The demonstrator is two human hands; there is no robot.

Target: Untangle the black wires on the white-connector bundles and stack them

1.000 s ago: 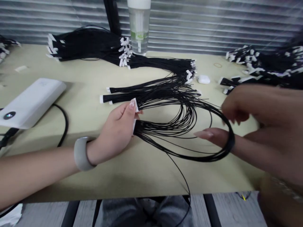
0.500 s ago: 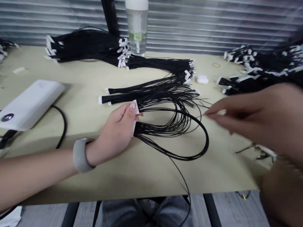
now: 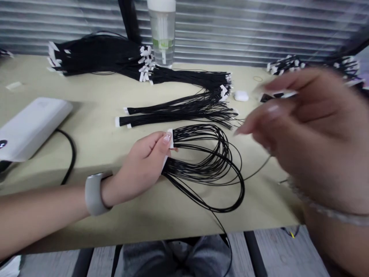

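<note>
My left hand pinches the two white connector ends of a looped black wire harness that lies on the beige table. The loop curls to the right of that hand, and one strand trails over the front edge. My right hand hovers raised above the table to the right of the loop, blurred by motion, fingers stretched out and apart, with nothing seen in them. A grey band sits on my left wrist.
Further harnesses lie just behind the loop, a big pile at the back left and another pile at the back right. A white power bank with a black cable lies left. A clear bottle and a small white case stand behind.
My right hand has let go of the wire loop and lifted up and away to the right. The loop has dropped flat and tightened. My left hand has kept its pinch.
</note>
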